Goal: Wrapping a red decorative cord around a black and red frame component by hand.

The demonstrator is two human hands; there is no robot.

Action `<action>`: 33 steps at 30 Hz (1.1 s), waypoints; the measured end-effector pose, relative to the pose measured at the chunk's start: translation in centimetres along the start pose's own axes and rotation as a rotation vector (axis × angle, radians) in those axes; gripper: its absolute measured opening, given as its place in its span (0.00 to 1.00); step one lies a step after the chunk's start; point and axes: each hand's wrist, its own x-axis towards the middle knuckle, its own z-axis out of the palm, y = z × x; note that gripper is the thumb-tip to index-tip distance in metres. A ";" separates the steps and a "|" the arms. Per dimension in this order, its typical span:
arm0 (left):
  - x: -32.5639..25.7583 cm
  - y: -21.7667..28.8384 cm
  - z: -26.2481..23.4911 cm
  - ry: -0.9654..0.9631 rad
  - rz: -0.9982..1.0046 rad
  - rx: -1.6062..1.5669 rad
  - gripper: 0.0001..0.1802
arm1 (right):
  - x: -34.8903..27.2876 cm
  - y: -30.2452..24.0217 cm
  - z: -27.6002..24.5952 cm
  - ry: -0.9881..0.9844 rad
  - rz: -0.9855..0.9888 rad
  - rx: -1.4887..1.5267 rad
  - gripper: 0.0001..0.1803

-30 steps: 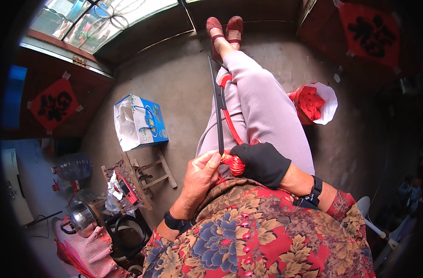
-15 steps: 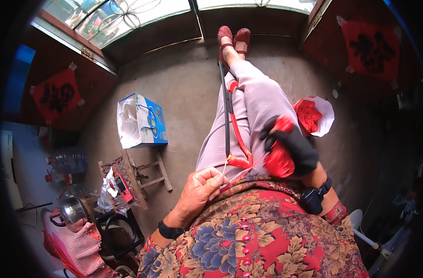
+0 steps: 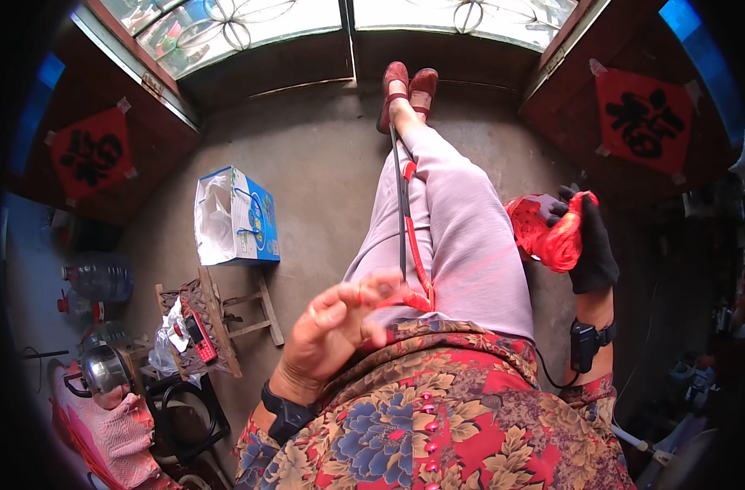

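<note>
My right hand [image 3: 597, 253], in a black glove, grips a shiny red bundle of ribbon or thread [image 3: 556, 247] out to the right of my knees. Over my lap, my left hand [image 3: 327, 325] is bare and smeared by motion, its fingers loosely apart. Just beyond its fingertips lies the near end of a slim black frame [image 3: 403, 237], which runs along my legs toward my feet. Glossy red wrapping [image 3: 415, 253] covers one side and the near end of this frame. Faint red strands seem to stretch across my thigh toward the bundle.
A blue and white paper bag [image 3: 258, 220] stands left of my legs. Nearer is a small wooden stool [image 3: 262, 306], with a red phone [image 3: 199, 336] on a seat beside it. A lidded metal pot [image 3: 107, 376] sits at the lower left. Doors [image 3: 266, 61] close off the far side.
My right hand has swung out to the right with the red bundle, away from my lap. My left hand has loosened from its pinch at the frame's near end and turned.
</note>
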 end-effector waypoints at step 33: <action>-2.1 8.9 -0.4 0.230 0.478 -0.186 0.31 | 0.5 6.5 13.3 -0.681 -0.460 -1.159 0.47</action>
